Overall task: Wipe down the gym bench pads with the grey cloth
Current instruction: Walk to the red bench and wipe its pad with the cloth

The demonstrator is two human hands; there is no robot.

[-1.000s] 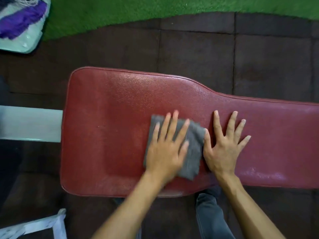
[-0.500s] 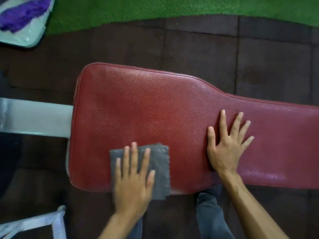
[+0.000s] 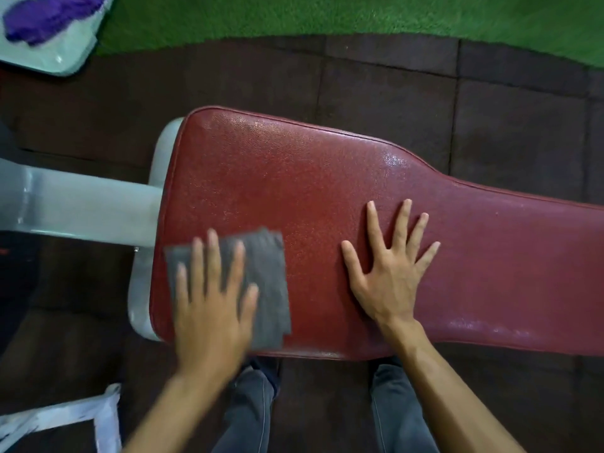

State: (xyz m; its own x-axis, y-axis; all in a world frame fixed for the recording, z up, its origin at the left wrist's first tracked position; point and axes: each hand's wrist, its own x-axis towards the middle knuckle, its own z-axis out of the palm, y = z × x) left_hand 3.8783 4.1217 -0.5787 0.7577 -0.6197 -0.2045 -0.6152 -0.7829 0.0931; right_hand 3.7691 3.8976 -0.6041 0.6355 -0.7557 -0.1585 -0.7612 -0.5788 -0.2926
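Left hand (image 3: 212,308) flat, blurred, on grey cloth (image 3: 264,282), right hand (image 3: 389,276) splayed

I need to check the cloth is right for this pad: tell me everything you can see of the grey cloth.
The grey cloth is a plain dark grey fabric with a fine woven look, folded into a rough rectangle with layered edges showing at its right side. It lies flat on the red bench pad, near the pad's wide end and front edge. The left hand presses on it with fingers spread, palm down, covering its left part. The blur hides any finer detail.
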